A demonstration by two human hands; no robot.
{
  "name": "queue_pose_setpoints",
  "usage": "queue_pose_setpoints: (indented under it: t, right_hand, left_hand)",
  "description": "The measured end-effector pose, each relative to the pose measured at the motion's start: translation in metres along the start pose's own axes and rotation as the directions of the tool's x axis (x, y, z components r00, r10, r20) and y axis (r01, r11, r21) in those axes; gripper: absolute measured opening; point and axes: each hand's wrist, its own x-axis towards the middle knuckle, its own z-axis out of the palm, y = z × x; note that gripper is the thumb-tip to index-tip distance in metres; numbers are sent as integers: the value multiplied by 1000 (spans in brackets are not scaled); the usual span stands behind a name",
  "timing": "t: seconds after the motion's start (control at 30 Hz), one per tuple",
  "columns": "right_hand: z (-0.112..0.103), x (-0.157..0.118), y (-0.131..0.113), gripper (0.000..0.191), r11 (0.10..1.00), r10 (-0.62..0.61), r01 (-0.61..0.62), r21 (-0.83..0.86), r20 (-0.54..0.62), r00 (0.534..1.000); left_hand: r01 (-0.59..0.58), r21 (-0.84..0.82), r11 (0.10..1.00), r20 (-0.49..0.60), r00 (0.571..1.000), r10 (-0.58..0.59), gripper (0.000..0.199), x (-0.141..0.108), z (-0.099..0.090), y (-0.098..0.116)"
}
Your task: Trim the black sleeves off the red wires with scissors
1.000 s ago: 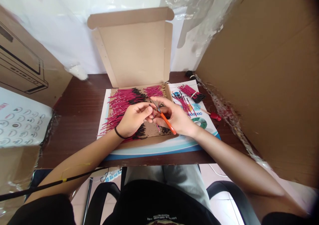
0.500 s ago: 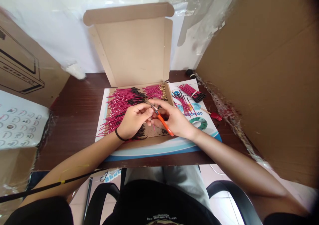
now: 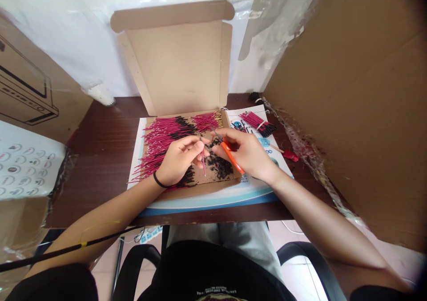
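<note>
Since the earlier view the right hand has drawn away to the right of the left, and a heap of black wire clippings (image 3: pixel 217 166) now lies uncovered at the middle of the frame. Far left, a printed sticker sheet (image 3: pixel 27 167) hangs off the edge of the dark wooden bench (image 3: pixel 96 167). Across the left of the open cardboard box (image 3: pixel 173 65), a dense spread of crimson wires (image 3: pixel 162 143) fans out. The left hand (image 3: pixel 180 158), with a black wristband (image 3: pixel 159 181), holds a firm pinching grip on a single crimson wire (image 3: pixel 203 161), which hangs over the box's centre, just beside the clippings. To its right, the right hand (image 3: pixel 247 154) has a clenched grip on orange-handled snips (image 3: pixel 230 155), their blade tips near the top of that wire but apparently not touching it. At upper right, a bound bundle of black-tipped wires (image 3: pixel 257 123) rests on a printed sheet. A slip of the blades could nick the left fingers, and flicked clippings could scatter into the finished wires
</note>
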Motion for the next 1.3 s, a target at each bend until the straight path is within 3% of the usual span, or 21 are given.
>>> queue_pose_setpoints:
  t: [0.2,0.3,0.97,1.3]
  right_hand:
    - [-1,-3,0,26,934,-170,161,-319,2,986]
    - [-2,-3,0,29,902,-199,194,-385,28,980]
    - [2,-3,4,26,888,-192,178,-425,10,981]
    - [-3,-5,-5,16,905,-131,163,-392,106,986]
  left_hand:
    - [3,12,1000,3,1000,-3,30,0,0,1]
    - [-3,22,1000,3,1000,3,30,0,1,1]
    - [1,109,994,53,999,-7,29,-1,-4,-3]
    - [3,171,985,80,997,-17,32,0,-7,-4]
